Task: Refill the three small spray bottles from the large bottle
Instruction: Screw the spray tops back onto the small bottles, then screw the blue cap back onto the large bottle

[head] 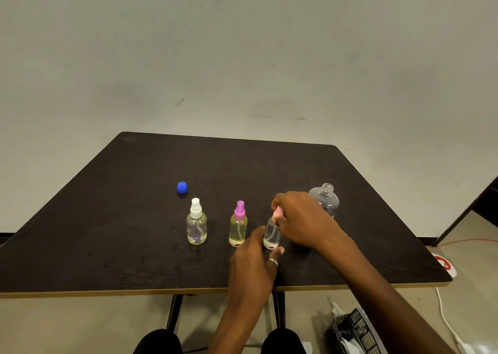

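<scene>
1. From my end, the large bottle (324,201) stands uncapped and looks nearly drained, just behind the right hand (299,219); its blue cap (182,187) lies well apart at far left.
2. The white-topped spray bottle (196,225) and purple-topped spray bottle (238,228) stand upright and closed, holding yellowish liquid; I judge both done.
3. The pink-topped spray bottle (271,236) stands right of them, towards the front edge; the left hand (253,264) grips its body and the right pinches its pink spray top (278,214); I cannot tell whether the top is coming off or going on.
4. Next I'd want the body held firm while the top turns; if a pour follows, go slowly into that narrow neck.
5. A plain pale wall (242,57) backs the dark table (121,232); a black mesh basket (355,332) and white cable (444,318) lie on the floor.
</scene>
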The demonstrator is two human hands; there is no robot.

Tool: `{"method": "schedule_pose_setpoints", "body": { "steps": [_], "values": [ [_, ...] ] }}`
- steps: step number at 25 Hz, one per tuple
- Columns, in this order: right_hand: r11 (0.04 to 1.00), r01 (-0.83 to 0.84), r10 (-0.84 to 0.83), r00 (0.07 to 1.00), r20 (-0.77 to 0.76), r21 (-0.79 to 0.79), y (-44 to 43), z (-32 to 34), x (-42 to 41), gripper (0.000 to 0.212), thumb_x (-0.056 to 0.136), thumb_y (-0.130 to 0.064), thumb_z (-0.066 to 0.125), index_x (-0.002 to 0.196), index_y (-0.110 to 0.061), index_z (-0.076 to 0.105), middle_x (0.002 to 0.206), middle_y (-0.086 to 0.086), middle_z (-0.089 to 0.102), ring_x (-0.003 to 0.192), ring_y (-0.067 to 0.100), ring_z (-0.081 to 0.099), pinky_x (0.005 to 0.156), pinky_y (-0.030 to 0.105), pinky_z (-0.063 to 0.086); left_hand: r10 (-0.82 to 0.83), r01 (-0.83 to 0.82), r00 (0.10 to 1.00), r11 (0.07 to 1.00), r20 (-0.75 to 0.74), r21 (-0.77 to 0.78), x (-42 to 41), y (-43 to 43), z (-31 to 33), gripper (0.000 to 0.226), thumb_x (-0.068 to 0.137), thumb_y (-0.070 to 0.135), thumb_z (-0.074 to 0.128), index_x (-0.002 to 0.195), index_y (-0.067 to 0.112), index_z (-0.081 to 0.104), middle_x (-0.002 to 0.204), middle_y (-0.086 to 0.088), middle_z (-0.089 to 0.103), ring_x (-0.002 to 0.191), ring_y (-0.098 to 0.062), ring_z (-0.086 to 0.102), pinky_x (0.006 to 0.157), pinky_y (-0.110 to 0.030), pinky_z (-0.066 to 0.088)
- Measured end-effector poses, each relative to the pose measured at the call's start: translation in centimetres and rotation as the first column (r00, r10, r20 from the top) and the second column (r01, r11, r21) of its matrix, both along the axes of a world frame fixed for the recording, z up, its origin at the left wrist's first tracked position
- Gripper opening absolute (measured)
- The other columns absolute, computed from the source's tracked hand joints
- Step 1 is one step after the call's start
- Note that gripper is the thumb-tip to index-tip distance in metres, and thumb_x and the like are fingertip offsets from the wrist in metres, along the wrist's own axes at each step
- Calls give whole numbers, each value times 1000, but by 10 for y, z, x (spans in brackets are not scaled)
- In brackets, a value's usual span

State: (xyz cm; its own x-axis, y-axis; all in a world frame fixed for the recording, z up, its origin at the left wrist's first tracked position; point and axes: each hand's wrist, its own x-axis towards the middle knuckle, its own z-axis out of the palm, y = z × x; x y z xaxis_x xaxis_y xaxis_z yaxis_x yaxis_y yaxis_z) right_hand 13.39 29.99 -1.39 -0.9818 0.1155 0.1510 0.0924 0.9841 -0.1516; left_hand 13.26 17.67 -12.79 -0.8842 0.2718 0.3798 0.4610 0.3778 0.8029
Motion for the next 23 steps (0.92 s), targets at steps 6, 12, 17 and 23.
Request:
{"method": "schedule_pose_setpoints", "body": {
  "steps": [6,12,17,23],
  "values": [
    [998,13,-15,999,35,54,-4,11,4,53,84,-49,67,127,-20,54,118,1,64,106,19,60,88,38,53,153,-172,968,981,-198,-84,5,-69,-2,22,85,46,70,102,31,69,84,15,72,68,5,62,58,-10,48],
    [994,-26,40,989,-142,102,-43,39,-6,43,90,-57,53,116,-24,58,107,-4,65,95,15,59,79,34,53,314,-371,916,900,-250,-230,-38,-135,11,60,83,61,55,127,20,59,118,-2,67,105,-16,65,78,-24,51],
    [960,-280,276,954,-116,-13,-94,54,-58,22,92,-34,58,110,-23,63,103,-3,65,92,16,60,82,38,53,281,-265,960,902,-4,-341,-75,-159,7,71,92,61,35,148,17,36,152,-9,41,146,-23,30,114,-43,34],
    [926,-371,355,919,173,71,-127,45,-166,31,87,-12,63,118,-17,66,118,3,66,107,20,62,95,35,50,215,-220,974,833,-69,-508,-93,-156,-7,55,102,45,36,149,17,35,158,-3,34,150,-22,18,121,-40,22]
  ]
}}
